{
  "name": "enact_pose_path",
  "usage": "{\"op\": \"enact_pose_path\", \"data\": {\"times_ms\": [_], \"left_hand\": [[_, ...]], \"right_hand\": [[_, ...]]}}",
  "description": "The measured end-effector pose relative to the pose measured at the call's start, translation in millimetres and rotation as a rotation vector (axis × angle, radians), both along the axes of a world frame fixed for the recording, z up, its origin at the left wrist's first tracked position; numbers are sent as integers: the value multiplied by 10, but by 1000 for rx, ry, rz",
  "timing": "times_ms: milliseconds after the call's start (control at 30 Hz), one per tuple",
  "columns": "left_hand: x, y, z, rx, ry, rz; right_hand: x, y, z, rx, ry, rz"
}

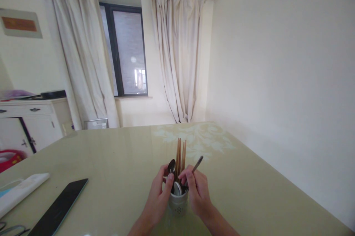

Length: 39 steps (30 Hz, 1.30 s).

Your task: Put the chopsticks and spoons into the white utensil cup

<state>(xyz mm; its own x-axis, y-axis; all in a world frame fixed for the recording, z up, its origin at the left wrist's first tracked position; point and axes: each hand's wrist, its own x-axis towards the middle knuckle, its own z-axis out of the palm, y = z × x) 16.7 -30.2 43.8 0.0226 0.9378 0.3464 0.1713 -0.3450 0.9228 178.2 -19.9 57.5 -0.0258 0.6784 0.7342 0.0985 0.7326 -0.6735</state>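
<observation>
Holder [178,203] stands near the table's [116,162] front edge, chopsticks [180,156] upright in it — my left hand [158,199] curls around its side to steady it while my right hand [196,191] pinches a utensil's metal handle [198,163] at the rim.

1. I see soft daylight entering through the dark-framed window [124,49] in the upper left-centre.
2. The glossy pale-green tabletop [116,162] carries a mild sheen.
3. The frame's edges bow outward, and everything looks slightly soft and hazy.
</observation>
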Motion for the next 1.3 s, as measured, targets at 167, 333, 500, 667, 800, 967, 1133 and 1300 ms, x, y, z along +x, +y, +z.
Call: {"op": "enact_pose_path", "data": {"times_ms": [167,333,500,667,800,967,1133,1300], "left_hand": [[-1,0,-3,-3,-7,6],[-1,-4,-10,-9,-7,16],[2,-11,-3,-12,17,11],[1,-19,-10,-24,16,16],[4,-18,2,-11,18,-6],[11,-16,13,-44,-1,5],[6,-15,-2,-55,-18,23],[9,-31,29,-18,-4,-20]], "right_hand": [[6,-6,-11,64,-31,-15],[6,6,-2,21,-18,-43],[8,8,5,24,-39,-62],[4,2,34,33,-66,-97],[0,-6,59,3,-34,-106],[6,12,63,-87,41,-125],[7,43,83,-189,103,-82],[-5,53,105,-240,109,-33]]}}
